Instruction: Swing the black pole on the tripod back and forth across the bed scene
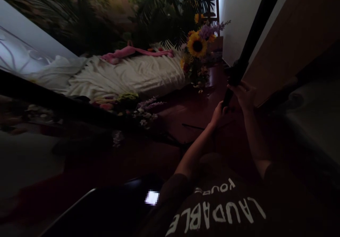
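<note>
A black stand pole (253, 40) rises slantwise from the floor toward the upper right, with a thick collar partway down. Wrapped round its thinner part below the collar is my left hand (219, 113). My right hand (244, 92) grips just higher, its fingers at the underside of the collar (237, 71). Thin dark legs (193, 127) spread over the floor near the pole's foot; in the dim light I cannot tell which stand they belong to.
A cream cloth (138, 72) covers a low platform, with a pink plush toy (123, 54) on it. Sunflowers (197, 45) stand at its right end. Another dark pole (53, 97) crosses the left side. A pale panel (235, 17) stands right; a dark glossy surface (101, 208) lies near me.
</note>
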Demonstrator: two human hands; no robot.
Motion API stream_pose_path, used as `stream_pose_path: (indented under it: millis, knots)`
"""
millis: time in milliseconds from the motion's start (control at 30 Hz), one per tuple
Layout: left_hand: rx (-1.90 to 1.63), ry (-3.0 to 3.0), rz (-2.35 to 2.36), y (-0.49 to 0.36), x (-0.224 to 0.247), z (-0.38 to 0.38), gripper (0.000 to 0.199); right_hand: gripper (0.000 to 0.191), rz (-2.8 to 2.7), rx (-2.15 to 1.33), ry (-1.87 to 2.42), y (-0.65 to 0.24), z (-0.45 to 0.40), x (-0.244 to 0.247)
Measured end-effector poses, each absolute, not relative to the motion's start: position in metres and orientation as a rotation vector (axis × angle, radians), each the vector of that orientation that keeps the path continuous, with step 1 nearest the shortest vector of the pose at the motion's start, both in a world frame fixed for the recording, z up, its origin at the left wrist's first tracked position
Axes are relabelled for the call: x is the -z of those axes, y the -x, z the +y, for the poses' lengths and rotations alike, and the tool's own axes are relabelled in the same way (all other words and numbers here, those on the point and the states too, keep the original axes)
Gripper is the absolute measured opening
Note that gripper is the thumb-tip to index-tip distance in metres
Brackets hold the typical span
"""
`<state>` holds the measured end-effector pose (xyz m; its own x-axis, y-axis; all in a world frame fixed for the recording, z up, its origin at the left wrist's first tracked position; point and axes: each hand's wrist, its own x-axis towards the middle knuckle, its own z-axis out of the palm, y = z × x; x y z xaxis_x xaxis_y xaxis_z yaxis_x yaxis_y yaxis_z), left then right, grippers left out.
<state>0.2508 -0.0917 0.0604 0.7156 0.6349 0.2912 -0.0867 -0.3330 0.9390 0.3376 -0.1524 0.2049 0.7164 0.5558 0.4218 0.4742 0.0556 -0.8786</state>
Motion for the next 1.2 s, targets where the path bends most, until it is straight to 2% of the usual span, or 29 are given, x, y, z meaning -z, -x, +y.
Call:
stream_pose_path:
  millis: [67, 167, 333, 533, 967, 1100, 1200]
  knots:
    - [-0.800, -1.763, 0.426, -0.250, -0.060, -0.092, 0.037, 0.038, -0.866, 0.027, 1.586, -0.340, -0.152, -0.203]
    - [-0.800, -1.749, 0.394, -0.249, -0.059, -0.092, 0.036, 0.040, -0.891, 0.002, 1.575, -0.339, -0.162, -0.192]
    - [-0.790, -1.743, 0.381, -0.249, -0.055, -0.091, 0.037, 0.037, -0.926, -0.100, 1.766, -0.327, -0.206, -0.146]
    - [-0.809, -1.771, 0.377, -0.249, -0.055, -0.090, 0.034, 0.046, -1.026, -0.104, 1.871, -0.315, -0.235, -0.102]
    - [-0.812, -1.800, 0.362, -0.249, -0.056, -0.089, 0.033, 0.044, -1.023, -0.097, 1.840, -0.325, -0.225, -0.101]
    - [-0.806, -1.784, 0.361, -0.249, -0.054, -0.089, 0.035, 0.044, -0.854, -0.184, 1.802, -0.327, -0.217, -0.096]
    - [-0.801, -1.785, 0.375, -0.248, -0.055, -0.089, 0.034, 0.051, -0.658, -0.310, 1.690, -0.329, -0.209, -0.086]
